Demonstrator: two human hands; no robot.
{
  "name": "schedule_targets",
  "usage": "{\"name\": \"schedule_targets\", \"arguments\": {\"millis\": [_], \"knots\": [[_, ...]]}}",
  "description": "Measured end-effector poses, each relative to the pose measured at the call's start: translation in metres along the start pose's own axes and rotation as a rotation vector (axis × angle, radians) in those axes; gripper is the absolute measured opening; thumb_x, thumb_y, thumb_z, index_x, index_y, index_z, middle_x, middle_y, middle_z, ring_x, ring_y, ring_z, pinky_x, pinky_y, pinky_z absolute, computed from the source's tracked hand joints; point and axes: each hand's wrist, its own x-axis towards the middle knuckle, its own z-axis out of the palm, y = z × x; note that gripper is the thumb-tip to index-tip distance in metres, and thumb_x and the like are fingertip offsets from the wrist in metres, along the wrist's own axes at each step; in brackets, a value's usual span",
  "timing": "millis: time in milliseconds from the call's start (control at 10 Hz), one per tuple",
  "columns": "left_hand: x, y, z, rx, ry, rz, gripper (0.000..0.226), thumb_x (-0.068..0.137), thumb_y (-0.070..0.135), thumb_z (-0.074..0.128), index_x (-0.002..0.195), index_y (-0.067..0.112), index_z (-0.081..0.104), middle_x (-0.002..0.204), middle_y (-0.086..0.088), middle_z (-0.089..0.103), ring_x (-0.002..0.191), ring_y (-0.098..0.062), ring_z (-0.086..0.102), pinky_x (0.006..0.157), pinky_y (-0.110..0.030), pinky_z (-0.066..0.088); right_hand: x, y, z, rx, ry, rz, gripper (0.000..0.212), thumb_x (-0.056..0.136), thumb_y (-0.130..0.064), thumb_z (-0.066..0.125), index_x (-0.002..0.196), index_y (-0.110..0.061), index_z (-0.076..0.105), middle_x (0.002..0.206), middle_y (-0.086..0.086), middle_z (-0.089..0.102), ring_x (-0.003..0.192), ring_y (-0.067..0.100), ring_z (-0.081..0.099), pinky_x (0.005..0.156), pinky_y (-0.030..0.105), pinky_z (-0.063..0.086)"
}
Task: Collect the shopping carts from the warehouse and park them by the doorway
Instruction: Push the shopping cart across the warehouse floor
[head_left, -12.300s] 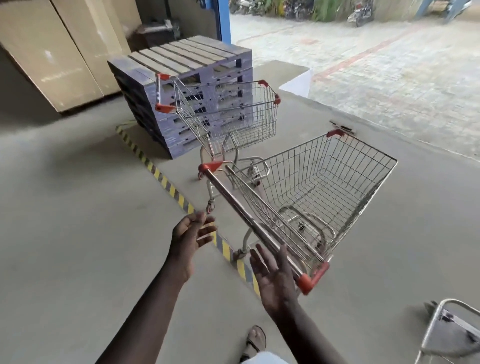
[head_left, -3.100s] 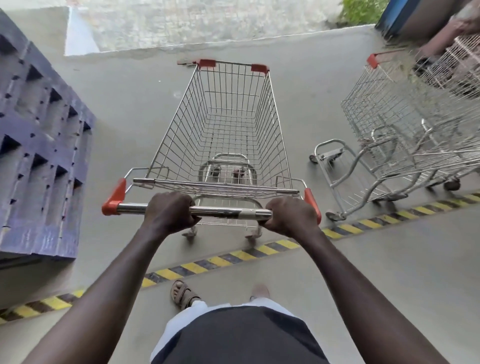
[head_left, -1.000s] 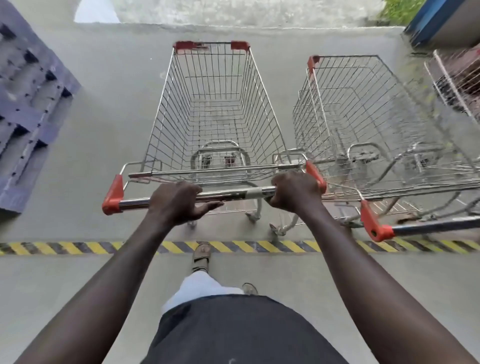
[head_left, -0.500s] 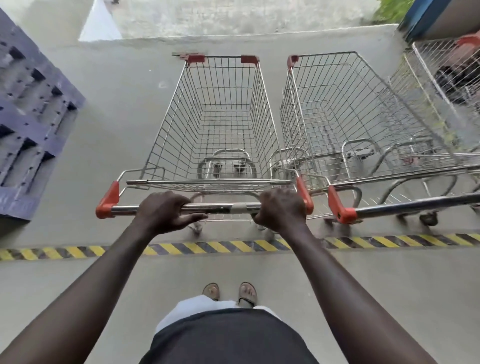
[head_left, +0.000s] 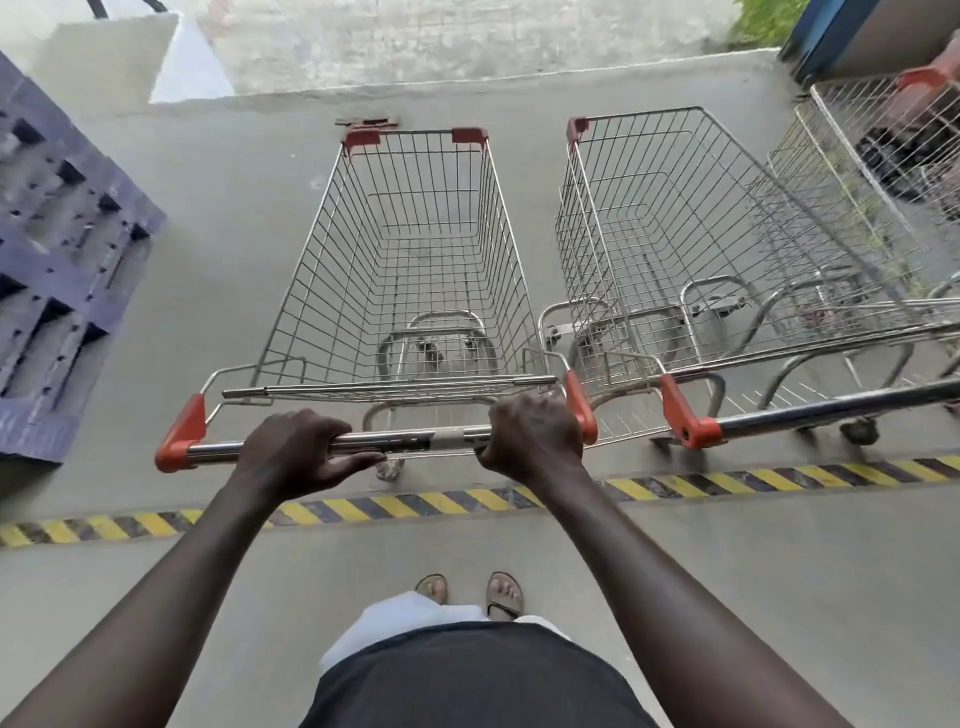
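Both hands — left hand (head_left: 298, 449), right hand (head_left: 532, 436) — grip the cart handle (head_left: 415, 440) (steel).

Pallets (head_left: 62, 270) left of cart (head_left: 415, 270); second cart (head_left: 701, 249) right.

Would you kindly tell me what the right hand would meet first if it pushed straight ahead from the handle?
Probably the rear gate of the cart it holds, just beyond the handle under the right hand; the neighbouring cart stands off to its right.

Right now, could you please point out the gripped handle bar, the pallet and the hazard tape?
gripped handle bar (head_left: 415, 440): head view, bare metal middle
pallet (head_left: 52, 267): head view, top deck
hazard tape (head_left: 727, 481): head view, right stretch
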Motion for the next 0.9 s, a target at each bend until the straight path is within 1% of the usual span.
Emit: {"name": "schedule_targets", "arguments": {"millis": [100, 200, 300, 400, 500, 600, 700, 800, 900], "knots": [[-0.003, -0.014, -0.003, 0.022, -0.024, -0.008, 0.072, 0.071, 0.094, 0.025, 0.049, 0.026, 0.036, 0.039, 0.007, 0.033, 0.039, -0.020, 0.035, 0.040, -0.023, 0.029, 0.003, -0.014, 0.002, 0.020, -0.008, 0.007, 0.023, 0.080, -0.030, 0.052, 0.083, -0.013, 0.066, 0.080, 0.008, 0.065, 0.072, 0.025, 0.062, 0.065, 0.032, 0.049], [-0.005, -0.018, 0.000, 0.037, -0.022, -0.032, 0.078, 0.069, 0.096, 0.023, 0.052, 0.022, 0.043, 0.041, 0.007, 0.036, 0.042, -0.022, 0.037, 0.042, -0.025, 0.034, 0.004, -0.017, 0.004, 0.011, 0.001, 0.015, 0.022, 0.078, -0.031, 0.054, 0.084, -0.013, 0.065, 0.084, 0.008, 0.067, 0.077, 0.028, 0.066, 0.059, 0.030, 0.042], [-0.004, -0.013, -0.002, 0.014, -0.023, -0.019, 0.067, 0.068, 0.094, 0.030, 0.050, 0.031, 0.034, 0.041, 0.011, 0.031, 0.043, -0.021, 0.036, 0.044, -0.024, 0.029, 0.004, -0.017, 0.005, -0.002, -0.007, 0.029, 0.029, 0.081, -0.036, 0.055, 0.092, -0.012, 0.066, 0.091, 0.009, 0.068, 0.085, 0.030, 0.066, 0.063, 0.033, 0.045], [-0.003, -0.012, -0.005, 0.019, -0.029, -0.015, 0.072, 0.068, 0.095, 0.028, 0.050, 0.026, 0.035, 0.042, 0.011, 0.030, 0.045, -0.024, 0.044, 0.044, -0.024, 0.027, 0.006, -0.017, 0.007, -0.019, -0.003, 0.034, 0.032, 0.080, -0.039, 0.056, 0.096, -0.013, 0.067, 0.095, 0.010, 0.068, 0.088, 0.031, 0.066, 0.069, 0.034, 0.049], [-0.003, -0.011, -0.007, 0.009, -0.042, -0.007, 0.070, 0.068, 0.095, 0.028, 0.053, 0.026, 0.035, 0.044, 0.007, 0.032, 0.055, -0.027, 0.060, 0.046, -0.027, 0.030, 0.009, -0.019, 0.008, -0.046, -0.013, 0.032, 0.033, 0.081, -0.044, 0.055, 0.095, -0.016, 0.066, 0.095, 0.009, 0.068, 0.088, 0.030, 0.067, 0.070, 0.035, 0.051], [-0.003, -0.011, -0.009, 0.002, -0.064, -0.024, 0.078, 0.065, 0.099, 0.021, 0.054, 0.024, 0.042, 0.048, 0.007, 0.041, 0.056, -0.024, 0.058, 0.047, -0.026, 0.036, 0.008, -0.019, 0.007, -0.073, -0.004, 0.021, 0.035, 0.085, -0.047, 0.053, 0.094, -0.017, 0.066, 0.094, 0.007, 0.069, 0.087, 0.029, 0.067, 0.069, 0.034, 0.051], [-0.003, -0.014, -0.007, -0.009, -0.053, -0.038, 0.081, 0.065, 0.099, 0.022, 0.061, 0.022, 0.045, 0.054, 0.007, 0.049, 0.054, -0.020, 0.050, 0.048, -0.027, 0.040, 0.004, -0.019, 0.004, -0.062, 0.004, 0.024, 0.037, 0.087, -0.052, 0.051, 0.094, -0.019, 0.067, 0.093, 0.005, 0.070, 0.088, 0.028, 0.067, 0.068, 0.033, 0.048], [-0.003, -0.016, -0.009, -0.121, -0.004, -0.003, 0.072, 0.069, 0.096, 0.026, 0.074, 0.028, 0.047, 0.066, 0.011, 0.054, 0.060, -0.014, 0.051, 0.052, -0.027, 0.040, 0.002, -0.016, -0.001, 0.034, 0.000, -0.010, 0.031, 0.084, -0.054, 0.056, 0.098, -0.027, 0.061, 0.097, -0.002, 0.069, 0.093, 0.025, 0.066, 0.078, 0.036, 0.046], [-0.008, -0.017, -0.016, -0.412, 0.162, -0.028, 0.061, 0.081, 0.083, 0.037, 0.091, 0.026, 0.056, 0.079, 0.011, 0.054, 0.071, -0.008, 0.052, 0.058, -0.027, 0.041, -0.009, -0.007, -0.008, 0.278, -0.006, -0.135, 0.043, 0.079, -0.057, 0.061, 0.117, -0.038, 0.052, 0.110, -0.017, 0.060, 0.100, 0.005, 0.059, 0.105, 0.043, 0.036]]}}
